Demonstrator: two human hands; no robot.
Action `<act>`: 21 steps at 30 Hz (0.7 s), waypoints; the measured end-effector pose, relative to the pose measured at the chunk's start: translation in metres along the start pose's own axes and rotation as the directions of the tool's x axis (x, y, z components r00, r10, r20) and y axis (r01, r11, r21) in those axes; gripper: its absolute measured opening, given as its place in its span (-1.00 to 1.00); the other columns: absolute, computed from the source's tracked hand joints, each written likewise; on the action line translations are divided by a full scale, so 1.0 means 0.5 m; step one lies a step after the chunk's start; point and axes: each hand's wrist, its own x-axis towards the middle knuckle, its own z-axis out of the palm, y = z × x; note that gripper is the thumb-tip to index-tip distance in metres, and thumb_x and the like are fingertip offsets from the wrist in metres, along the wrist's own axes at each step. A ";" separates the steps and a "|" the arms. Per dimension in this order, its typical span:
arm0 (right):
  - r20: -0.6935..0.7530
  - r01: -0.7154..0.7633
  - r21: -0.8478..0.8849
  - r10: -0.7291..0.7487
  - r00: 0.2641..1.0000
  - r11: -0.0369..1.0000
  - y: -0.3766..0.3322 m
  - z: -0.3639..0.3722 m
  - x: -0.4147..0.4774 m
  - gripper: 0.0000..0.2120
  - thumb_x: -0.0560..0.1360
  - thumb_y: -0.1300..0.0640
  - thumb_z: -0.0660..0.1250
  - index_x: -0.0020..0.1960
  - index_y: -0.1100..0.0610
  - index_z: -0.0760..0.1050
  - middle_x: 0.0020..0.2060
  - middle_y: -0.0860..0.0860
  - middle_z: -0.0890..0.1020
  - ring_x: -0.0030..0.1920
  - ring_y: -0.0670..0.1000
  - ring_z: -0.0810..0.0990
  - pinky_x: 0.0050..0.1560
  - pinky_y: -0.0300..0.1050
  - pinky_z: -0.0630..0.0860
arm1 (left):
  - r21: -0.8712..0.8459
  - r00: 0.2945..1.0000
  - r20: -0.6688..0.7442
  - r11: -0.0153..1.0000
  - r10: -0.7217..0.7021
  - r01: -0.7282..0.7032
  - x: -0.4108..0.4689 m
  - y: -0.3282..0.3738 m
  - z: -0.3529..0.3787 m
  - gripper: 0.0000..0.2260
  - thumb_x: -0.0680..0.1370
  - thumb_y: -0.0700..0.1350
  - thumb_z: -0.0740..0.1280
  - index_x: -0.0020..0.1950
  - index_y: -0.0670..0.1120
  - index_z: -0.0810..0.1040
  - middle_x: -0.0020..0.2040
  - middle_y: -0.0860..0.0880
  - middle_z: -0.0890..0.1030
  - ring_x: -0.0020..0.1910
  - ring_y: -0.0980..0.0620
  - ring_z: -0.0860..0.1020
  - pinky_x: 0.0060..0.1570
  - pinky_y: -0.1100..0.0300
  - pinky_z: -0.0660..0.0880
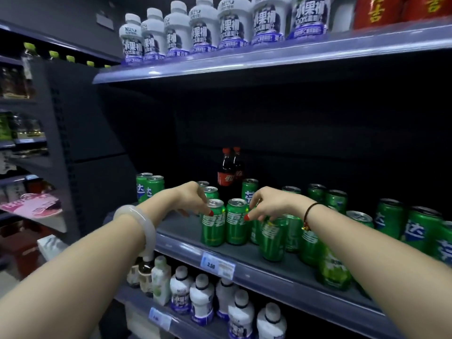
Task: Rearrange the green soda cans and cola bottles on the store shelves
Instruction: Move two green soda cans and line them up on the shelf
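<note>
Several green soda cans stand on the dark middle shelf [181, 228]. Two cola bottles [226, 171] with red caps stand upright at the back, behind the cans. My left hand [192, 195] reaches in from the left, its fingers and thumb closed around the top of the front-left green can [213, 227]. Beside that one stands another green can [236, 223]. My right hand [270, 203] comes from the right and pinches the top of a green can [272, 238] just right of it; my fingers hide its lid. More green cans [389, 220] crowd the shelf's right side.
Two green cans [150, 187] stand apart at the shelf's left rear. White bottles [203, 28] line the upper shelf, and more white bottles [201, 299] fill the lower one. A price tag [217, 265] hangs on the middle shelf's front edge. Another shelving unit stands at the left.
</note>
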 end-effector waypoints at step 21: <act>-0.039 -0.225 -0.029 0.224 0.974 0.974 -0.027 0.043 0.190 -0.12 0.40 0.17 0.49 0.50 0.16 -0.02 0.26 0.18 0.49 -0.19 0.07 0.70 -0.01 -0.02 0.62 | 0.084 0.933 0.327 0.979 0.151 -0.188 0.211 -0.054 0.012 -0.56 0.37 -0.08 0.53 0.16 -0.05 0.43 -0.05 0.03 0.51 -0.12 0.11 0.52 -0.26 0.30 0.49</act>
